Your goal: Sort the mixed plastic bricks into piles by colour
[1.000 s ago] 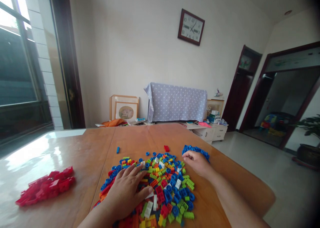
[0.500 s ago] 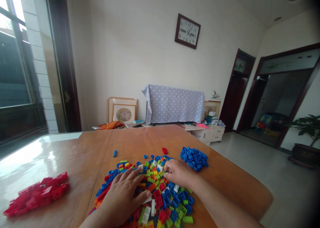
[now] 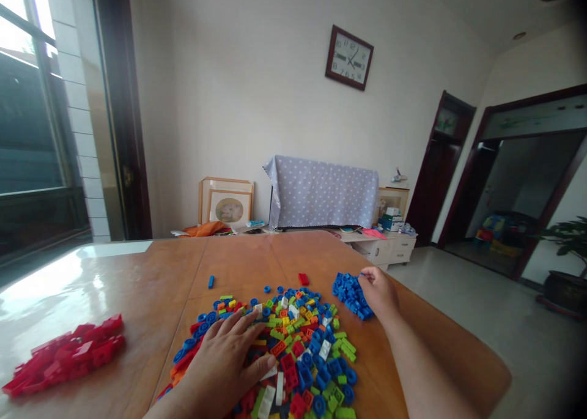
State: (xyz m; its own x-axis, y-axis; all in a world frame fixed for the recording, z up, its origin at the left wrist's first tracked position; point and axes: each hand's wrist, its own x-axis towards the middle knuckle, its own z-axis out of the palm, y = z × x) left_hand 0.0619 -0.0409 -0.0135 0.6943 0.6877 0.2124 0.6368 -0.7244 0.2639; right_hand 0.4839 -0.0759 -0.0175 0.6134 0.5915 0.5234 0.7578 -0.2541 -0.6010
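A wide heap of mixed toy building bricks in blue, green, red, white, orange and yellow covers the near middle of the table. My left hand lies on the heap's left side, fingers spread and palm down. At the right, my right hand is over the right edge of a pile of blue bricks, its fingers pinched together. What those fingertips hold, if anything, is too small to make out. Far to the left is a pile of red bricks, away from both hands.
A lone blue brick and a red brick lie behind the heap on the wooden table. Beyond the table stands a low white cabinet with a cloth-covered object on it. A potted plant is at the right.
My right hand has moved right from the mixed heap to the blue pile, uncovering bricks. My left hand stays on the heap. The view has shifted slightly.
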